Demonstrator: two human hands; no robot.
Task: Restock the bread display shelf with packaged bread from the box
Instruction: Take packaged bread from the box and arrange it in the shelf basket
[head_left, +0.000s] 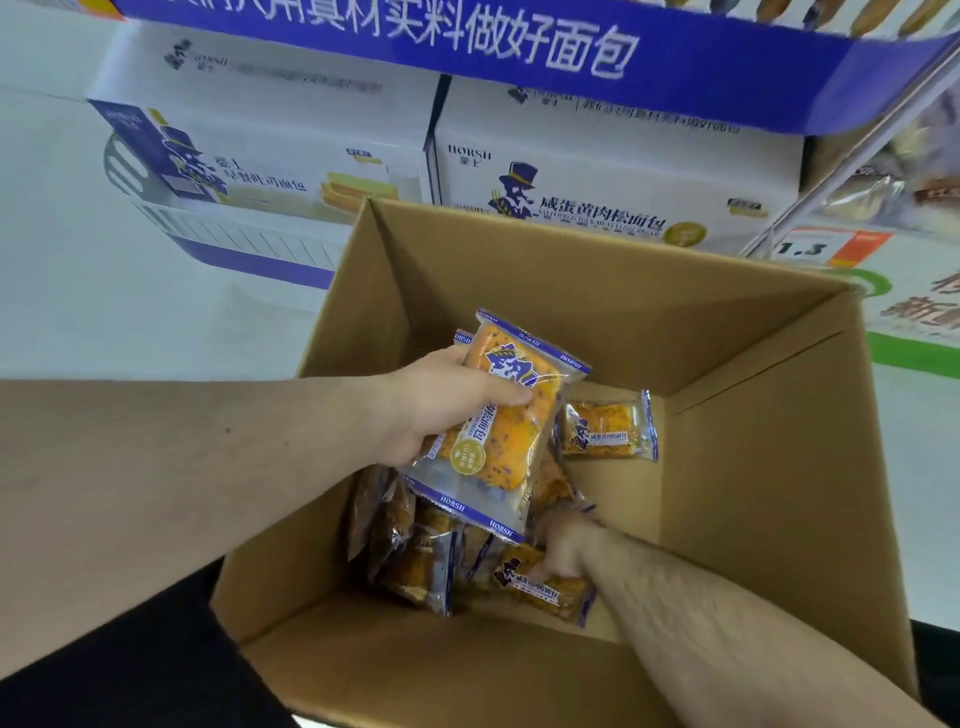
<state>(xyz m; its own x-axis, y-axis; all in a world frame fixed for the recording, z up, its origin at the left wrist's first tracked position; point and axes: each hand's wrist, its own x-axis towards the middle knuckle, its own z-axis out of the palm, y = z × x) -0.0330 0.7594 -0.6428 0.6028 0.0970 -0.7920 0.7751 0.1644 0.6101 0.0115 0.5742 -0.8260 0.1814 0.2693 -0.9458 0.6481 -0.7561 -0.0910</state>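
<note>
An open brown cardboard box (753, 467) fills the middle of the view. My left hand (441, 405) holds a stack of bread packets (504, 421) above the box, thumb across the top packet's orange front. My right hand (563, 548) reaches down to the box floor, and its fingers grip another bread packet (545, 587) lying there. One loose packet (608, 426) lies against the far right of the box floor. Several more packets (410, 545) stand on edge at the left under my left hand.
Behind the box, two white retail bread cartons (613, 171) sit under a blue display banner (519, 47) with white lettering. A metal shelf frame and an orange price tag (826, 247) are at the upper right. White floor lies to the left.
</note>
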